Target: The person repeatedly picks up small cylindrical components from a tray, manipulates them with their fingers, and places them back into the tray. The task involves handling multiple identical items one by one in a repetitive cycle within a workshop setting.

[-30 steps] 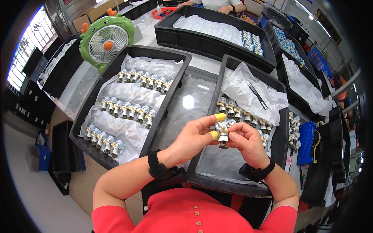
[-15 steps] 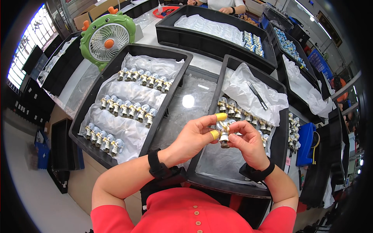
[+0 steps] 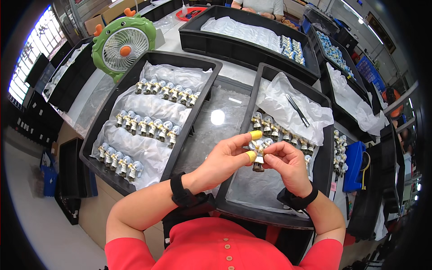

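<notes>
You've got a small white-and-gold figurine w/ pale-blue hair (image 3: 258,156) held upright btwn both hands — your L hand (image 3: 227,155) pinching its left side w/ yellow-covered thumb & index, your R hand (image 3: 289,164) narrowed on its right side. It's above the black rectangular tray (image 3: 265,219) lined w/ crinkled white paper (image 3: 274,92) — similar figurines (image 3: 267,126) just beyond, slim dark tool (image 3: 297,110) on the paper.

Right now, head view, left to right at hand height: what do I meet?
Front-left figurine row → left hand → held figurine → right hand → blue bin
</notes>
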Demonstrator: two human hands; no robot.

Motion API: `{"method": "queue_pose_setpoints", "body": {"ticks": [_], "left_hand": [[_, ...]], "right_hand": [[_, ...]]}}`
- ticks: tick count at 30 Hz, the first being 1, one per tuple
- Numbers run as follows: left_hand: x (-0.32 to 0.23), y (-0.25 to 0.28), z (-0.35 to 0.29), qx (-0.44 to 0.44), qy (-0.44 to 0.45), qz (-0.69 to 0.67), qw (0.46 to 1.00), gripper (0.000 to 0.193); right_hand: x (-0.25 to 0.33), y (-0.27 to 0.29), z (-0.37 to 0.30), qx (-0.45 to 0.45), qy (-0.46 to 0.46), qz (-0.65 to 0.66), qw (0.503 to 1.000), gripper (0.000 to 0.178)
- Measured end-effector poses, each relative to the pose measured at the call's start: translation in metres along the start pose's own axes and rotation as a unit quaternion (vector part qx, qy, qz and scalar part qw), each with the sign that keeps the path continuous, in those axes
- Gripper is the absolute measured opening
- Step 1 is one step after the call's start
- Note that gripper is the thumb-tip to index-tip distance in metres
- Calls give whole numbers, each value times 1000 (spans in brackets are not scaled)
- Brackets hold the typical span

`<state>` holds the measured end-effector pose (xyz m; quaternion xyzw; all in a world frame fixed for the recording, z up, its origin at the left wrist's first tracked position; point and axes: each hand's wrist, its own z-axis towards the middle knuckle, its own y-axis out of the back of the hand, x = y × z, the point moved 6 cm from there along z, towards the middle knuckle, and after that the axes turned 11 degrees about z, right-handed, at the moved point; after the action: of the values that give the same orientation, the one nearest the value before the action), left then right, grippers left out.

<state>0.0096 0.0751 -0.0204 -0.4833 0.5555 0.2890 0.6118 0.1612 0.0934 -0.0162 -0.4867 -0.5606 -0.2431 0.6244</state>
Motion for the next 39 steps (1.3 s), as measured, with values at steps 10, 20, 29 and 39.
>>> {"method": "queue_pose_setpoints", "body": {"ticks": [10,20,29,39], "left_hand": [[-3,-4,0,9,10,-2,1000,50],[-2,-8,1,40,-60,-15,997,46],[0,-7,2,31,-70,-18,997,43],[1,-9,2,30,-81,-33,996,41]], "right_hand": [[1,-3,-1,5,13,-4,1000,14],[7,-4,-4,-10,44,-23,999,14],[10,-8,-7,-22,72,-72,995,15],[12,-9,-9,-26,124,-83,989,15]]}}
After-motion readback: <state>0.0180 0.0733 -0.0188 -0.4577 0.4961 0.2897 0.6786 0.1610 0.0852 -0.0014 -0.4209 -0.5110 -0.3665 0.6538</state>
